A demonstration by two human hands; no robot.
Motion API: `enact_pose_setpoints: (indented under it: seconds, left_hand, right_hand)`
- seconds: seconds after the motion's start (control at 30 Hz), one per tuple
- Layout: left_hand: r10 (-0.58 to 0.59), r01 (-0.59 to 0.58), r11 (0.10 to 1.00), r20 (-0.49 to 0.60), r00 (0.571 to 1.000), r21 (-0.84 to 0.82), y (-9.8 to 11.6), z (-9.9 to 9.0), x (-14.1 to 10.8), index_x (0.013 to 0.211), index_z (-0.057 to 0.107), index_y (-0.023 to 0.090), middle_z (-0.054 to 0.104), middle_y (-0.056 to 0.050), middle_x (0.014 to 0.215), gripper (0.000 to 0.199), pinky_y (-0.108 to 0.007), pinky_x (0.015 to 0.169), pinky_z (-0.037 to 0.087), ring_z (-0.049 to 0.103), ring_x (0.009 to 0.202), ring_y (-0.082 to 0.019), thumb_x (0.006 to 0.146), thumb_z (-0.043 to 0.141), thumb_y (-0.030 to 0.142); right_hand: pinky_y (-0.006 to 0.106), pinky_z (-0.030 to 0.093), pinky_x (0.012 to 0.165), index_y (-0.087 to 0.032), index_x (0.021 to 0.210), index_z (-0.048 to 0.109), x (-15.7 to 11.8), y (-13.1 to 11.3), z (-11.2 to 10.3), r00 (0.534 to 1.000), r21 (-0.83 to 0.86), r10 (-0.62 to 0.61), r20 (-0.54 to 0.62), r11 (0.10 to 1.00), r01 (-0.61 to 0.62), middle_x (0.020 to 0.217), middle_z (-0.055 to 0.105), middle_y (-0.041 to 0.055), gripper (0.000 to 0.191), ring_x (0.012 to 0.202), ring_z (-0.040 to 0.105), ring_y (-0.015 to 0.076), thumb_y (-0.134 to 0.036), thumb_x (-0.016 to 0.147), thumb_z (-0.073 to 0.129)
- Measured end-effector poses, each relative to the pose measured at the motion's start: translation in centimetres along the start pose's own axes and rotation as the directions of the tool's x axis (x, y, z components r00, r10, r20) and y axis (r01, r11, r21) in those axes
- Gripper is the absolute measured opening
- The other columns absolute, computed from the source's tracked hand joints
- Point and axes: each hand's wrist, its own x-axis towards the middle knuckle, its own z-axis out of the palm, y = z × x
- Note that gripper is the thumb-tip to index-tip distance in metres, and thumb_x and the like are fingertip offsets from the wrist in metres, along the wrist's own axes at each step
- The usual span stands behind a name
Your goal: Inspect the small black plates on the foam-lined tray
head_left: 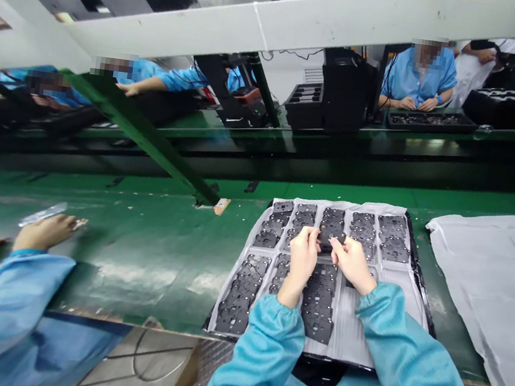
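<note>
Both my hands meet over a tray (404, 285) lined with thin white sheet and split into compartments. Between them is a small flat black plate-like part (331, 236). My left hand (303, 256) pinches its left side, while the fingertips of my right hand (350, 259) close on its right side. Rows of similar dark parts (239, 295) with small shiny spots overlap in most compartments. Another column of them (319, 302) lies just below my hands. At the lower right, the compartments show bare white liner, with a dark part partly hidden behind my right wrist.
A white sheet (498, 269) covers the right side of the green bench (146, 248). To the left, a co-worker's hand (46, 231) is near clear plastic. A green post (150, 141) slants up from the bench. Across the line, another person (422, 75) works at a black tray (431, 119).
</note>
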Motion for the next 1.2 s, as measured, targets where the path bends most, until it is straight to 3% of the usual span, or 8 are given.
enact_pose_setpoints:
  seconds: [0.17,0.3,0.4,0.5,0.63,0.73,0.93,1.2]
  left_hand:
    - [0.073,-0.070,0.997,-0.142,0.987,0.022,3.0,-0.8,3.1,0.085,0.050,0.019,0.056,0.003,0.062,0.025,-0.021,0.054,0.039,0.050,0.047,-0.009,0.098,0.038,0.036]
    - [0.249,-0.243,0.969,-0.215,0.944,0.053,5.9,0.4,10.0,0.088,0.052,0.018,0.054,0.002,0.061,0.026,-0.021,0.059,0.040,0.052,0.053,-0.010,0.099,0.038,0.038]
    - [0.258,-0.247,0.962,-0.101,0.961,0.117,5.9,2.4,16.2,0.100,0.057,0.014,0.062,-0.002,0.074,0.013,-0.021,0.064,0.043,0.055,0.061,-0.010,0.091,0.050,0.021]
    - [0.116,-0.128,0.988,0.125,0.985,0.091,5.7,5.0,18.9,0.110,0.058,0.009,0.066,-0.012,0.098,0.033,-0.022,0.063,0.046,0.060,0.068,-0.011,0.078,0.064,0.013]
    - [0.147,-0.082,0.986,0.525,0.838,-0.144,6.6,6.9,14.9,0.104,0.066,0.010,0.070,-0.013,0.093,0.035,-0.022,0.054,0.049,0.067,0.072,-0.017,0.084,0.061,0.038]
    - [0.152,-0.086,0.987,0.635,0.757,-0.133,8.0,7.1,11.2,0.089,0.071,0.011,0.069,-0.010,0.075,0.034,-0.022,0.048,0.047,0.065,0.061,-0.017,0.082,0.064,0.043]
    - [0.145,-0.135,0.989,0.653,0.743,-0.065,9.4,6.5,10.1,0.082,0.073,0.013,0.068,-0.007,0.067,0.028,-0.023,0.050,0.044,0.061,0.056,-0.015,0.078,0.068,0.040]
    - [0.273,-0.482,0.849,0.600,0.752,0.218,9.1,6.3,9.0,0.074,0.060,0.020,0.064,-0.003,0.058,0.024,-0.026,0.061,0.041,0.062,0.057,-0.018,0.092,0.046,0.028]
  right_hand:
    - [0.022,0.028,0.045,-0.017,0.063,0.045,-0.2,-0.7,-0.6,0.999,0.071,0.011,-0.032,0.997,-0.009,0.048,0.049,-0.0041,0.044,0.040,0.038,0.0057,-0.051,0.091,0.051]
    - [0.021,0.024,0.042,-0.017,0.065,0.047,-0.1,-1.2,-1.3,0.996,0.210,0.039,-0.080,0.978,-0.022,0.049,0.050,-0.0041,0.043,0.038,0.035,0.0051,-0.051,0.089,0.055]
    - [0.021,0.022,0.041,-0.017,0.064,0.047,0.2,-1.2,-2.0,0.985,0.363,0.067,-0.162,0.932,-0.003,0.049,0.049,-0.0045,0.042,0.038,0.034,0.0046,-0.050,0.088,0.057]
    - [0.021,0.022,0.042,-0.016,0.060,0.046,0.7,-1.1,-3.2,0.950,0.505,0.104,-0.294,0.861,0.062,0.048,0.045,-0.0048,0.046,0.038,0.033,0.0042,-0.052,0.087,0.058]
    - [0.022,0.021,0.040,-0.017,0.059,0.048,1.3,-1.5,-4.4,0.897,0.482,0.127,-0.424,0.870,0.104,0.046,0.043,-0.0042,0.048,0.038,0.034,0.0049,-0.056,0.086,0.056]
    - [0.022,0.024,0.040,-0.017,0.060,0.049,1.4,-1.8,-4.6,0.867,0.389,0.096,-0.489,0.914,0.118,0.048,0.047,-0.0032,0.047,0.038,0.036,0.0050,-0.056,0.087,0.054]
    - [0.022,0.027,0.040,-0.017,0.063,0.048,1.1,-1.4,-4.2,0.875,0.342,0.077,-0.478,0.934,0.104,0.052,0.050,-0.0031,0.047,0.039,0.038,0.0050,-0.055,0.090,0.051]
    - [0.023,0.030,0.042,-0.019,0.062,0.047,1.2,-0.4,-4.0,0.863,0.267,0.060,-0.501,0.960,0.088,0.047,0.048,-0.0031,0.047,0.039,0.039,0.0072,-0.056,0.091,0.050]
